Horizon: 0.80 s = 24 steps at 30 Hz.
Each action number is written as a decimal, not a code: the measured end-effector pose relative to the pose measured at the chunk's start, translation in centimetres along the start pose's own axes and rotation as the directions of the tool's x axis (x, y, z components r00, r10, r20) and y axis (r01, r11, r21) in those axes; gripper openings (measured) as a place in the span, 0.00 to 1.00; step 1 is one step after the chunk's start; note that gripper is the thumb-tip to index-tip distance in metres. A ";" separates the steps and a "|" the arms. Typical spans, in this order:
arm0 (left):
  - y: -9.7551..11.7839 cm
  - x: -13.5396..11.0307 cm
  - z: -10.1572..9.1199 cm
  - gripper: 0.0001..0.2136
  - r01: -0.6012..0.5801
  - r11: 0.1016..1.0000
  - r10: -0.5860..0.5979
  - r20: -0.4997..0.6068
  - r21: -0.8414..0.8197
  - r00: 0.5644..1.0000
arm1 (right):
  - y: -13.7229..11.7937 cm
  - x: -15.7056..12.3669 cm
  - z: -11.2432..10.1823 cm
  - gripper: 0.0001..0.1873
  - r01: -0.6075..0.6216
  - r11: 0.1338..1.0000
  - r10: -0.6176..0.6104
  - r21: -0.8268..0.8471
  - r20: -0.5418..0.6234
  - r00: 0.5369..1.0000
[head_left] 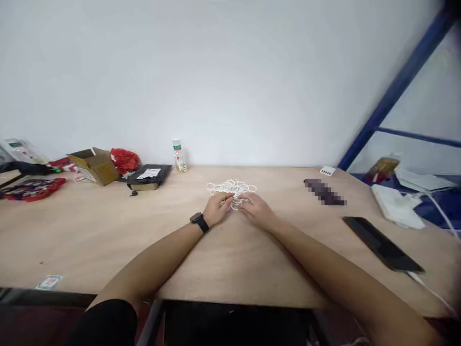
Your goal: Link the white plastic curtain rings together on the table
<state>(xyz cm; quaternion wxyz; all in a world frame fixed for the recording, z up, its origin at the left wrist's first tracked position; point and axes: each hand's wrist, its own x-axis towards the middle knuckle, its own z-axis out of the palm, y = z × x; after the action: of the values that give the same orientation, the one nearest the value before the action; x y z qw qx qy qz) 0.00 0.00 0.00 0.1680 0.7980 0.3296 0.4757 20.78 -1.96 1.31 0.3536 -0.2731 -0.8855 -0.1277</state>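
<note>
A pile of thin white rings (234, 186) lies on the wooden table in front of me, some loops spread out at its edges. My left hand (218, 207), with a black watch (199, 221) on its wrist, reaches the near left side of the pile, thumb and forefinger pinched together on a white ring. From the right, my right hand (256, 209) comes close to it, its fingertips also pinched on a white ring. The fingertips of both hands almost meet over the pile's front. Details of the small pieces between them are too small to make out.
A clear bottle (179, 156) stands by the wall. To the left are a black parcel (149, 177), a red bag (124, 161), an open cardboard box (96, 167) and a red tray (34, 189). At right lie a dark blurred item (324, 191), a tablet (382, 244) and a white box (396, 206).
</note>
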 end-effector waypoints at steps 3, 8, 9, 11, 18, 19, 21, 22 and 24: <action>0.3 0.1 -0.4 0.12 -0.078 0.996 0.078 -0.002 0.047 0.997 | 0.1 -0.2 -0.3 0.08 -0.043 0.999 0.043 0.005 -0.026 0.999; 0.5 0.3 -0.7 0.13 -0.197 0.971 0.201 -0.013 0.136 0.980 | -0.2 0.0 -0.6 0.08 -0.081 0.995 0.082 0.052 -0.008 0.997; 0.6 0.3 -0.7 0.12 -0.212 0.965 0.216 -0.011 0.153 0.976 | -0.3 0.0 -0.7 0.08 -0.088 0.994 0.089 0.062 -0.010 0.996; 0.7 0.3 -0.7 0.12 -0.241 0.953 0.245 0.001 0.185 0.969 | -0.5 0.2 -0.7 0.08 -0.115 0.990 0.119 0.081 -0.041 0.992; 1.5 0.0 -0.8 0.10 -0.327 0.913 0.326 0.043 0.245 0.944 | -1.5 0.4 -0.3 0.08 -0.266 0.925 0.294 0.271 -0.066 0.954; 1.6 0.0 -0.9 0.10 -0.335 0.909 0.335 0.045 0.250 0.941 | -1.6 0.4 -0.2 0.09 -0.284 0.910 0.312 0.301 -0.050 0.949; 1.6 0.0 -0.9 0.09 -0.345 0.903 0.345 0.047 0.257 0.937 | -1.9 0.5 -0.2 0.08 -0.316 0.884 0.348 0.345 -0.035 0.937; 1.6 0.0 -0.9 0.09 -0.348 0.901 0.348 0.047 0.260 0.936 | -2.0 0.5 -0.3 0.08 -0.328 0.873 0.365 0.362 -0.036 0.930; 1.5 0.1 -1.0 0.09 -0.346 0.900 0.348 0.043 0.264 0.937 | -2.1 0.6 -0.3 0.08 -0.344 0.854 0.389 0.391 -0.039 0.921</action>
<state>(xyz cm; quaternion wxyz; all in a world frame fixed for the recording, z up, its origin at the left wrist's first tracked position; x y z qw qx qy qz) -0.27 -1.12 1.43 -0.0297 0.8580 0.2439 0.4511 19.43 -3.55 1.88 0.4680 -0.3558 -0.8029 0.0988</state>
